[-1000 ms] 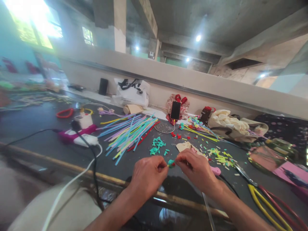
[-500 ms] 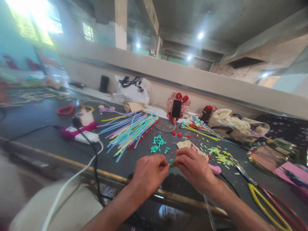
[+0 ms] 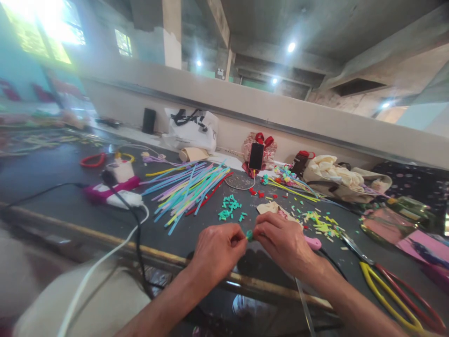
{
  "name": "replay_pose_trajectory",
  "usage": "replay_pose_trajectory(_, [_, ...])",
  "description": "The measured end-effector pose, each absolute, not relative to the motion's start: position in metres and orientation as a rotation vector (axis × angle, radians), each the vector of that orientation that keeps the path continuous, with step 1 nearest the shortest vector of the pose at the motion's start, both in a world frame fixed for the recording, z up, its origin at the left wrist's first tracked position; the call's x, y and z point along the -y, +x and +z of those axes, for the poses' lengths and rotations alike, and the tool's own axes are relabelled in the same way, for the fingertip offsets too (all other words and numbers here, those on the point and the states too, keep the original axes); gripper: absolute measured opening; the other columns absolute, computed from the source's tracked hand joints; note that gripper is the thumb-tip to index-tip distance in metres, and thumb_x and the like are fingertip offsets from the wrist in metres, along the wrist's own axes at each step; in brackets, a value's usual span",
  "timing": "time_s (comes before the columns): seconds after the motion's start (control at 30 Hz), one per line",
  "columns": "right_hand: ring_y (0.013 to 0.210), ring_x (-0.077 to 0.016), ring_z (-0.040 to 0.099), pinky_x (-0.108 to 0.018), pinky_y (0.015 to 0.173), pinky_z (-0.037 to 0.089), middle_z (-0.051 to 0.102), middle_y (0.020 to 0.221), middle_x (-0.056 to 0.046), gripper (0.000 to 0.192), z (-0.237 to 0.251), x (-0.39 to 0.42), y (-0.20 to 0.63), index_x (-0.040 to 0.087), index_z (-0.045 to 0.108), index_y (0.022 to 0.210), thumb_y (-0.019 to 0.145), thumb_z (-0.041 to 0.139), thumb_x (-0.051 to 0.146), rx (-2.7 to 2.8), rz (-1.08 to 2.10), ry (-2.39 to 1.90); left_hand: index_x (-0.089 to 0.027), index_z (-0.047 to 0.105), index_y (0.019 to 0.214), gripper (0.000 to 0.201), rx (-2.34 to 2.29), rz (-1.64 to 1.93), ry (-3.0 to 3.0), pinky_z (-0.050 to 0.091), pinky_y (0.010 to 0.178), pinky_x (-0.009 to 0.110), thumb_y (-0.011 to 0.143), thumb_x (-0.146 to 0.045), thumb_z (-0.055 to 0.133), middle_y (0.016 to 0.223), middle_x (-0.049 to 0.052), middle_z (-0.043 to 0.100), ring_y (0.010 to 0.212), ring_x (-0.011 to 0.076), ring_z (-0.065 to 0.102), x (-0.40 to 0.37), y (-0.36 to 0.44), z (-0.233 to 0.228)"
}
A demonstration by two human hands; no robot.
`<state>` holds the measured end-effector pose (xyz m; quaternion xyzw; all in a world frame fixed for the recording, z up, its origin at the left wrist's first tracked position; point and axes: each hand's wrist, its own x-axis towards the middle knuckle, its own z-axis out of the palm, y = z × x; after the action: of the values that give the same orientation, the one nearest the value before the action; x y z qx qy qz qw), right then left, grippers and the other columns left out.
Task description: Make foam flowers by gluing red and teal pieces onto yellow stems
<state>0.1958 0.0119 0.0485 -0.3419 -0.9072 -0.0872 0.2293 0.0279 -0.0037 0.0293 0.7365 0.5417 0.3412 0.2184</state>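
My left hand (image 3: 220, 247) and my right hand (image 3: 282, 241) meet over the table's front edge, fingertips pinched. Between them they grip a small green piece (image 3: 249, 235), rounded like a bent bit of pipe cleaner; the fingers hide part of it. Just beyond lies a pile of short green cut pieces (image 3: 229, 207). A pink handle (image 3: 313, 242) with a black cord pokes out beside my right hand, its other end hidden. Behind that hand rests a beige cloth-like scrap (image 3: 270, 208). Long coloured pipe cleaners (image 3: 191, 189) are spread to the left.
Scissors (image 3: 372, 267) with yellow and red handles lie at right, near yellow cut pieces (image 3: 321, 223). A power strip (image 3: 119, 193) with trailing cables sits left. Toward the back are a propped phone (image 3: 256, 156), a white bag (image 3: 192, 131) and a dark bottle (image 3: 300, 163).
Both hands stay pinched on the small green piece, with only slight finger movement. The whole view has shifted a little.
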Motion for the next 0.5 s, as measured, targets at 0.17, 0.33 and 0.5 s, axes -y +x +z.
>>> replay_pose_trajectory(0.17, [0.07, -0.013, 0.054, -0.025, 0.064, 0.041, 0.06, 0.08, -0.005, 0.019, 0.0488, -0.0108, 0.1953, 0.017, 0.058, 0.073, 0.082, 0.041, 0.017, 2.521, -0.332, -0.926, -0.021, 0.06, 0.055, 0.016, -1.479, 0.948, 2.006, 0.028, 0.048, 0.02, 0.065, -0.023, 0.049, 0.05, -0.002, 0.057, 0.049, 0.0119, 0.048, 0.0017, 0.027, 0.0282])
replay_pose_trajectory(0.33, [0.075, -0.0143, 0.055, -0.029, 0.072, 0.04, 0.061, 0.085, -0.004, 0.019, 0.0457, -0.011, 0.196, 0.018, 0.059, 0.075, 0.081, 0.041, 0.012, 2.559, -0.426, -0.932, -0.021, 0.061, 0.055, 0.016, -1.473, 0.974, 2.004, 0.03, 0.047, 0.02, 0.065, -0.023, 0.049, 0.049, -0.003, 0.056, 0.049, 0.0118, 0.048, 0.0001, 0.027, 0.0241])
replay_pose_trajectory(0.5, [0.07, -0.013, 0.056, -0.027, 0.068, 0.041, 0.063, 0.085, -0.002, 0.024, 0.0456, -0.0081, 0.1968, 0.02, 0.061, 0.081, 0.079, 0.041, 0.007, 2.499, -0.479, -0.918, -0.02, 0.062, 0.057, 0.018, -1.484, 0.99, 1.969, 0.031, 0.047, 0.02, 0.066, -0.026, 0.048, 0.05, -0.002, 0.057, 0.05, 0.012, 0.049, -0.0033, 0.0243, 0.0241])
